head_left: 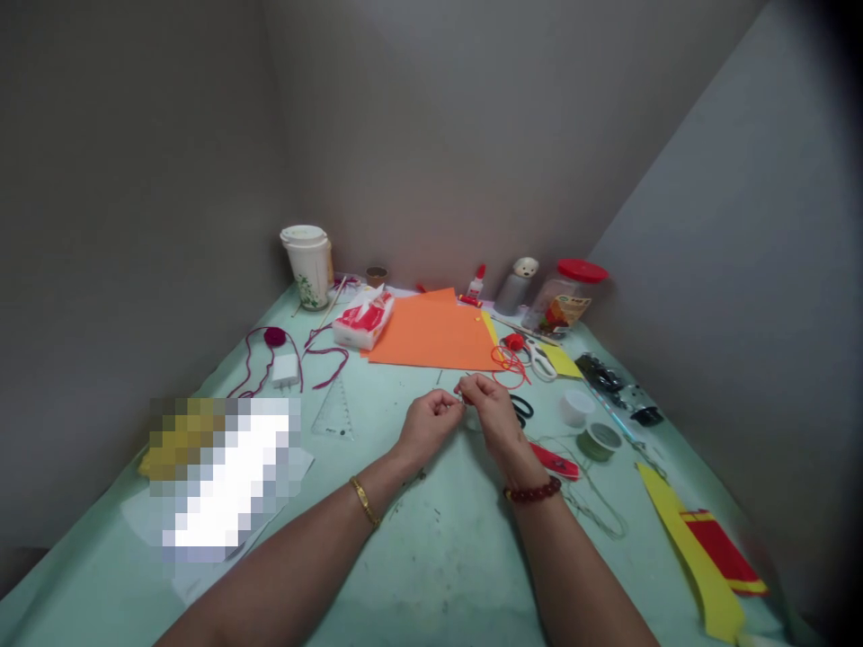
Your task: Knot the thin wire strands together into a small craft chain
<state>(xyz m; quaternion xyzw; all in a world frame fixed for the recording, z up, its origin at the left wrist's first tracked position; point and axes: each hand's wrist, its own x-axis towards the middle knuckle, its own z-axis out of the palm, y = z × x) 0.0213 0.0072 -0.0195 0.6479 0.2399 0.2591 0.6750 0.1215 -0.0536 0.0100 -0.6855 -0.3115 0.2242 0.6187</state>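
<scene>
My left hand (433,419) and my right hand (491,413) meet above the middle of the table, fingertips pinched close together. Whatever lies between the fingertips is too small to make out. Just beyond the hands is a sheet of orange paper (431,332). The black handles of a pair of scissors (522,409) stick out from behind my right hand. Beneath my right wrist lies a flat red piece (554,460), partly covered. Loose pale green thread (597,508) curls to the right of that wrist, near a thread spool (599,441).
A green cloth (431,584) covers the table. To the left lie a clear set square (333,413), a white adapter (285,369), maroon yarn (275,337) and a tissue pack (364,317). A lidded cup (307,270) and a red-lidded jar (559,301) stand at the back. Yellow strips (688,553) lie right.
</scene>
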